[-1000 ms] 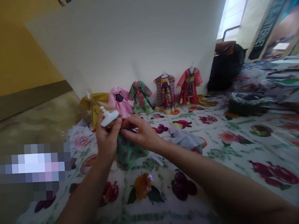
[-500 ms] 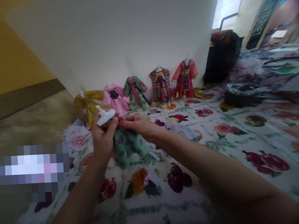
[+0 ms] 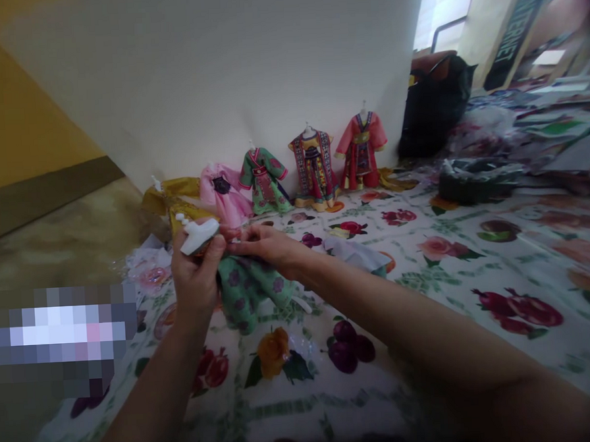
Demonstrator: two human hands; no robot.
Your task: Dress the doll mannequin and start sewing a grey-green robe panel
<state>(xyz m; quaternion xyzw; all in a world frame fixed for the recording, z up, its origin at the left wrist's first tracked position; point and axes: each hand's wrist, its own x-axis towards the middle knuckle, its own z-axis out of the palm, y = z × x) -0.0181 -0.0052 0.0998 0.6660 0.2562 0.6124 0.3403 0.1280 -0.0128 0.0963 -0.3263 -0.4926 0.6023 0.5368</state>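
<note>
My left hand [image 3: 195, 269] is closed round a small white doll mannequin [image 3: 197, 234] whose top sticks out above my fingers. A green doll dress with purple flowers [image 3: 249, 290] hangs from the mannequin, below both hands. My right hand [image 3: 261, 244] pinches the top of that dress right beside the left thumb, fingers pressed together. Both hands are held a little above the fruit-and-flower printed cloth [image 3: 427, 286].
Along the white wall [image 3: 247, 72] stand dressed mannequins: a yellow [image 3: 175, 197], a pink [image 3: 222, 193], a green [image 3: 262, 176], a striped [image 3: 315, 170] and a red dress [image 3: 361, 148]. A grey cloth piece [image 3: 359, 256] lies behind my right wrist. A black bag [image 3: 435, 111] and piled cloth sit far right.
Both hands with the mannequin and green dress have shifted slightly left and up in view; the grip stays the same.
</note>
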